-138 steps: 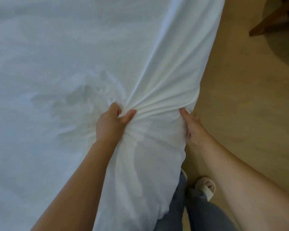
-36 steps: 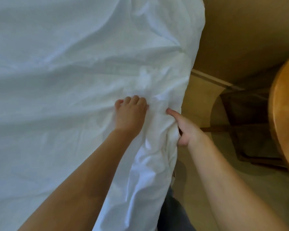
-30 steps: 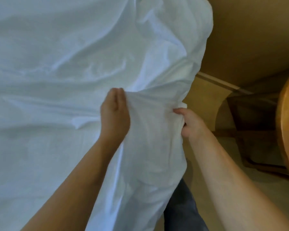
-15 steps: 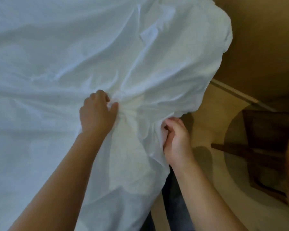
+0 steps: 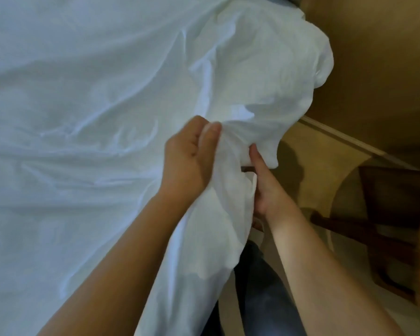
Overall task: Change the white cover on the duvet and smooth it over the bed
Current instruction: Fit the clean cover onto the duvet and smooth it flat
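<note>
At the bed's side edge the left hand [image 5: 188, 163] and right hand [image 5: 264, 190] each pinch a bunch of the white cover [image 5: 95, 93], which lies creased across the bed, so smoothing seems underway; next probably calls for an even outward tug.

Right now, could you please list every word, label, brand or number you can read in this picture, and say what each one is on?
None: no text can be read anywhere.
The white cover, gripped by the left hand and the right hand, shows no tag or print.
The dark wooden furniture bears no label.
</note>
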Action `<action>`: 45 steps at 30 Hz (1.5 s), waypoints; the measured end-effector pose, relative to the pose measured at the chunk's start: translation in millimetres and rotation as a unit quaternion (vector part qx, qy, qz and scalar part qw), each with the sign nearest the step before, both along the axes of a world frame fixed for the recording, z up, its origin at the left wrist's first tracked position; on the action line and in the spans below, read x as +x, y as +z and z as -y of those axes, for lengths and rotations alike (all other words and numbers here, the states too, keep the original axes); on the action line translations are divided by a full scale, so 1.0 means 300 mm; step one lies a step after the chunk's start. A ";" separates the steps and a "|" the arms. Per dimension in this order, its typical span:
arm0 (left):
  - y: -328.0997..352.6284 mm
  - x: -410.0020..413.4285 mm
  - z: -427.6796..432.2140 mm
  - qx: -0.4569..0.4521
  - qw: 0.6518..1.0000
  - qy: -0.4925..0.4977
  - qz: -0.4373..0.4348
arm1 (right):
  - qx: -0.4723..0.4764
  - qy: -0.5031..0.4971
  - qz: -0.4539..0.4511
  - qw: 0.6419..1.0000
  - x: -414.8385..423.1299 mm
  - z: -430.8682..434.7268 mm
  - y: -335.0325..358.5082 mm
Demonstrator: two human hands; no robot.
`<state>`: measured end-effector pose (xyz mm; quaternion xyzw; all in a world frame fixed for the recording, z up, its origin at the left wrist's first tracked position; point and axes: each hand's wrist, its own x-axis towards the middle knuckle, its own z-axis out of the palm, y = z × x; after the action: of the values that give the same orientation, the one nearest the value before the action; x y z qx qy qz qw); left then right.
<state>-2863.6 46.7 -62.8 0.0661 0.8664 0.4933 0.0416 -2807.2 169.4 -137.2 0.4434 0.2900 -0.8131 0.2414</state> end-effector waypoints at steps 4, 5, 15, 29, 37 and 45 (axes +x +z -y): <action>0.052 -0.083 0.032 0.022 0.997 0.071 0.034 | 0.006 -0.121 -0.030 0.992 -0.109 -0.008 0.039; 0.058 -0.088 0.034 0.010 0.997 0.068 0.033 | 0.008 -0.148 -0.036 0.988 -0.134 -0.021 0.053; -0.107 -0.055 -0.114 -0.248 0.943 -0.175 0.140 | 0.219 -0.138 -0.135 0.956 -0.140 -0.197 0.196; -0.018 -0.057 0.098 -0.191 0.965 -0.036 0.175 | 0.174 0.047 0.007 0.984 -0.233 -0.074 0.016; -0.085 -0.018 0.085 -0.355 0.928 -0.024 0.106 | 0.548 0.078 -0.074 0.830 -0.324 -0.240 -0.023; -0.250 0.191 0.102 -0.459 0.882 -0.104 -0.025 | 0.227 0.016 0.035 0.973 -0.099 -0.111 -0.167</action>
<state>-2806.4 16.1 -137.9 0.1418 0.9846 0.0314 0.0969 -2837.0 202.9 -187.3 0.5103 0.4650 -0.7061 0.1574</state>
